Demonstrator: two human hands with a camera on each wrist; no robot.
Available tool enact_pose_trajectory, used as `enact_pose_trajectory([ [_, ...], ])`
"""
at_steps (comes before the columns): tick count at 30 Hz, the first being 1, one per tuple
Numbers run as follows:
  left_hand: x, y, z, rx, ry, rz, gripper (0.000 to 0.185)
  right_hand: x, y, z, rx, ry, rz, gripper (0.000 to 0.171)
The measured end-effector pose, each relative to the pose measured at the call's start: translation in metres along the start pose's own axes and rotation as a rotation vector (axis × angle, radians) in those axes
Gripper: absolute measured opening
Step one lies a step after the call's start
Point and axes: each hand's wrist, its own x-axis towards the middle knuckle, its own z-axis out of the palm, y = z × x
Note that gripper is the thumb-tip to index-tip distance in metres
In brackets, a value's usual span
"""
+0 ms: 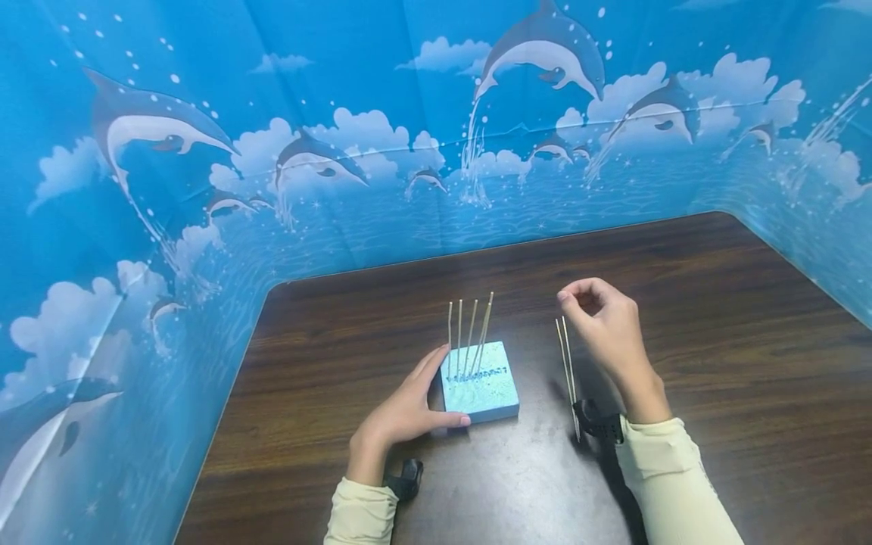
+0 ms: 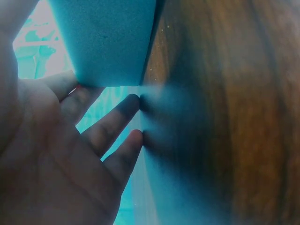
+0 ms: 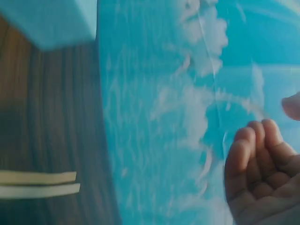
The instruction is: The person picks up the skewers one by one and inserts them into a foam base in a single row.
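The right hand (image 1: 602, 322) hovers with fingers curled and holds nothing; two loose sticks (image 1: 568, 367) lie on the table (image 1: 715, 341) just at its 8 o'clock. To do this well, pinch one stick near its middle and bring it upright over the foam block (image 1: 480, 386). The left hand (image 1: 409, 409) steadies that block, thumb and straight fingers against its sides, at 9 o'clock of the loose sticks. Five standing sticks (image 1: 470, 333) rise from the block's far edge.

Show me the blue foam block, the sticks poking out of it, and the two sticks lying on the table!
blue foam block (image 1: 485, 393), head view, top face.
standing sticks (image 1: 471, 333), head view, mid-shaft.
two loose sticks (image 1: 568, 363), head view, mid-length.
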Motion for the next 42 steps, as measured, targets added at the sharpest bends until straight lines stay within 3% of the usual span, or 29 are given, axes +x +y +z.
enact_pose_trajectory([
  [5,0.000,0.001,0.001,-0.006,-0.004,0.000,0.114,-0.001,0.032,-0.015,-0.162,-0.094,0.156,0.026],
  [10,0.000,0.002,0.001,-0.009,-0.008,-0.003,0.115,-0.006,0.059,-0.015,-0.206,-0.167,0.225,0.027],
  [22,0.002,0.002,0.002,0.002,-0.008,0.001,0.114,-0.016,0.086,-0.001,-0.240,-0.185,0.181,0.009],
  [31,0.001,0.000,0.005,0.006,-0.009,-0.020,0.114,-0.020,0.100,0.005,-0.265,-0.205,0.118,0.014],
  [42,-0.001,0.002,0.002,-0.007,-0.004,-0.022,0.113,-0.021,0.102,0.009,-0.325,-0.310,0.114,0.027],
])
